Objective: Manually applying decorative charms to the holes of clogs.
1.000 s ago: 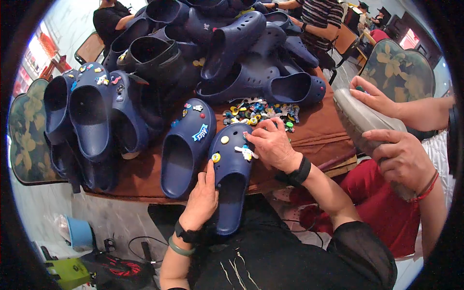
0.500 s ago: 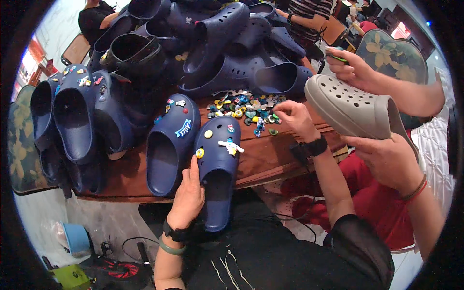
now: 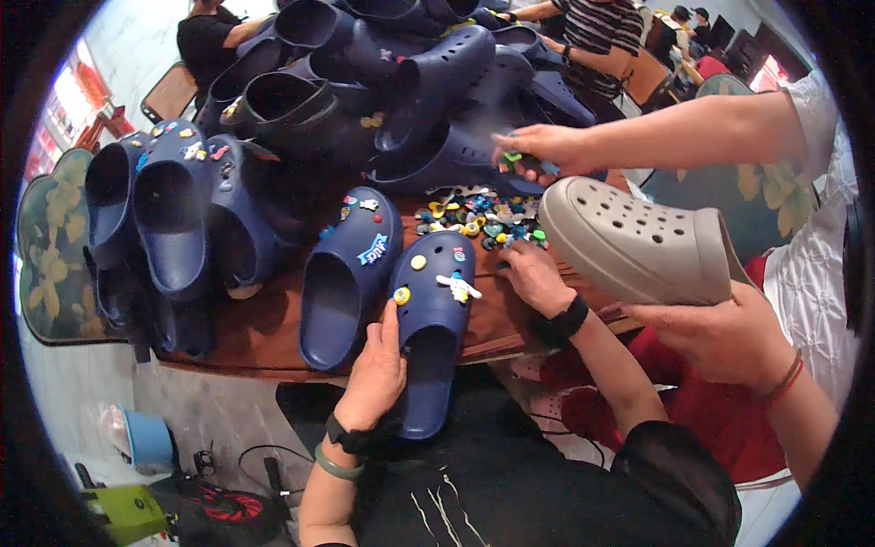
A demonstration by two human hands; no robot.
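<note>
Left hand [image 3: 375,372] gripping the navy clog [image 3: 431,319] lying at the table's [image 3: 264,333] front edge, beside a decorated clog [image 3: 344,273]. Right hand [image 3: 535,278] reaching, fingers curled, into the charm pile [image 3: 474,214]; grip unclear.

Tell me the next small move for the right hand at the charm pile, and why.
Probably pinch one charm from the charm pile and carry it to the navy clog. The right hand rests at the pile's edge, the left hand steadies the clog, and several of its holes look unfilled.
</note>
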